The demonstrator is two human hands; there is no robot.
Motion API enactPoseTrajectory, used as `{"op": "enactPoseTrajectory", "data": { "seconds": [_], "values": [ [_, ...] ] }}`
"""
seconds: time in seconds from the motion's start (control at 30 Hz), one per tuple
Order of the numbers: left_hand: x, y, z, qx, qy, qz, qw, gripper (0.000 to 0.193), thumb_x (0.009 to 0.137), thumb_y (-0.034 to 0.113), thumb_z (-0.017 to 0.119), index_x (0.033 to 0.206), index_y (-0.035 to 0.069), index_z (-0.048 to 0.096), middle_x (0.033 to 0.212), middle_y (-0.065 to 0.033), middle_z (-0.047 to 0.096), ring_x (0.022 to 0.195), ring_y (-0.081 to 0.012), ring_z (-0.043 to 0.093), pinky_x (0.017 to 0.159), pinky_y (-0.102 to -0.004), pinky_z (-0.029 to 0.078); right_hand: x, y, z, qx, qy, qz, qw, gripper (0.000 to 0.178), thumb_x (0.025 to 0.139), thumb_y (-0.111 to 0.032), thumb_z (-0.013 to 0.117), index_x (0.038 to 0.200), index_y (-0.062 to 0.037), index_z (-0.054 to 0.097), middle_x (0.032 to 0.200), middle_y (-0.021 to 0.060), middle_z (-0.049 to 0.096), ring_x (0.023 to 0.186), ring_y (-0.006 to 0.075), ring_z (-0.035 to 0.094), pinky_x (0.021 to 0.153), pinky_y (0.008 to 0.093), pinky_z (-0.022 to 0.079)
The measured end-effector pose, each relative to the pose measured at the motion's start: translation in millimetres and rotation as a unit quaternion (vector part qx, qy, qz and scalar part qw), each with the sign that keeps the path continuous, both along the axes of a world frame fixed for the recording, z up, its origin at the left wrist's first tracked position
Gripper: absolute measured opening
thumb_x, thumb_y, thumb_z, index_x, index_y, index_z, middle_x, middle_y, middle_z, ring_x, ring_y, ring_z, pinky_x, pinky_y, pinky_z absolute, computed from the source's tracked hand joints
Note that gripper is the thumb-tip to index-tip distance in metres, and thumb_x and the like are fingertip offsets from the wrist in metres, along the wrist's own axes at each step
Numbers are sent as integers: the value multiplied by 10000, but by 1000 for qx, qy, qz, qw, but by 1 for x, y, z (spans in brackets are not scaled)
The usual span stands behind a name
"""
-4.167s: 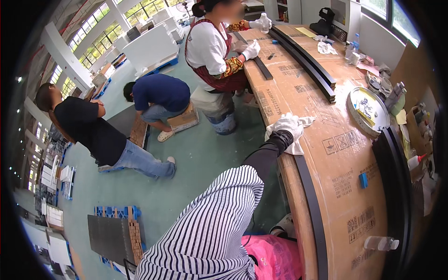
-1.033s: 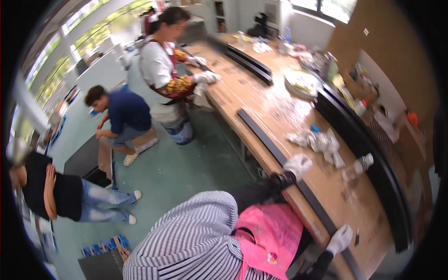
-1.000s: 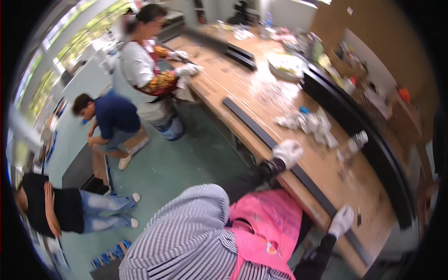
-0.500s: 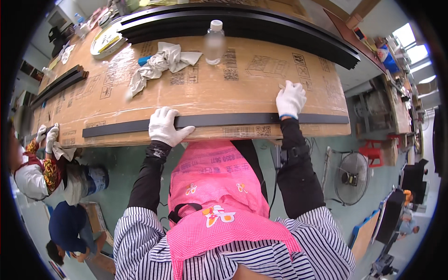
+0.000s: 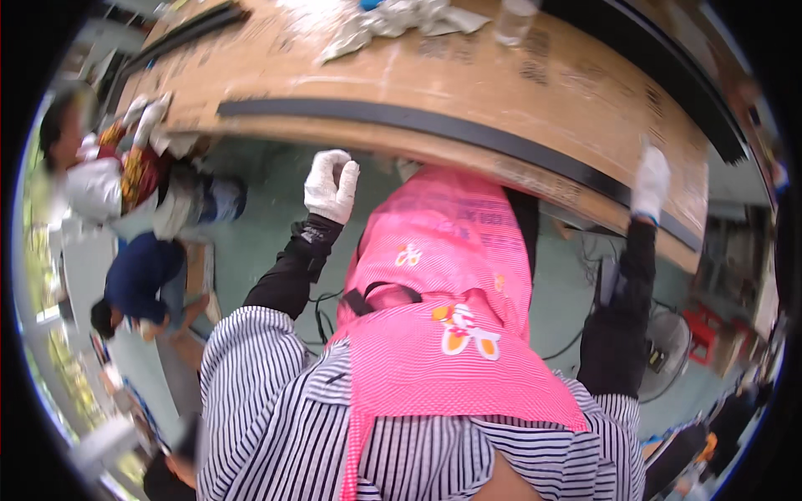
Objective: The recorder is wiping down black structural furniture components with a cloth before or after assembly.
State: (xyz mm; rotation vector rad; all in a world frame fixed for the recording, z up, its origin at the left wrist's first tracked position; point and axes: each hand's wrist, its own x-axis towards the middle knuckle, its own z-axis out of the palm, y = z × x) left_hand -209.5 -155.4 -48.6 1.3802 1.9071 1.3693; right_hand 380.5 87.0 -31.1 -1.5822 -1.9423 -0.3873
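A long dark grey strip (image 5: 401, 119) lies along the near edge of the cardboard-covered table. My left hand (image 5: 331, 188), in a white knit glove, is in the air off the table's near edge. Its fingers bend loosely, with a gap beside the thumb, and it holds nothing visible. My right hand (image 5: 651, 182), gloved too, is over the table by the strip's right part. It looks closed, blurred by motion; a small pale thing seems to stick out at its fingertips, too unclear to name.
A crumpled whitish cloth (image 5: 401, 23) and a clear bottle (image 5: 516, 21) are on the table's far side. Long black profiles (image 5: 660, 63) lie at the far right, another dark bar (image 5: 188, 29) at the far left. A co-worker's gloved hands (image 5: 149, 117) are at the left table end; another person (image 5: 146, 271) crouches behind.
The view has swung, so the table sits higher and tilts. My left hand has let go of the strip and come off the table. My right hand has moved toward the strip's right end.
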Motion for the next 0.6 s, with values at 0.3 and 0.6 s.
{"op": "enactPoseTrajectory", "data": {
  "seconds": [0.3, 0.6],
  "values": [
    [19, -206, 8, -418, -79, 42, 904, 318, 1006, 285, 665, 1060, -13, 759, 842, -36, 738, 776, -109, 643, 775, -298, 531, -248, -119, 96, -314, 339, 251, 851, 362, 1081, -317, 586, 1015, 19, 704, 790, -4, 617, 742, 81, 553, 693, 239, 448],
    [102, -201, 110, -233, 33, -231, 944, 358, 1037, 395, 561, 1134, 50, 555, 1288, -210, 627, 1244, -413, 604, 1126, -503, 451, -438, -233, 92, -336, 116, 677, 644, 180, 1014, -110, 633, 1167, -63, 717, 1072, 180, 715, 1003, 371, 707, 874, 392, 575]
  ]
}}
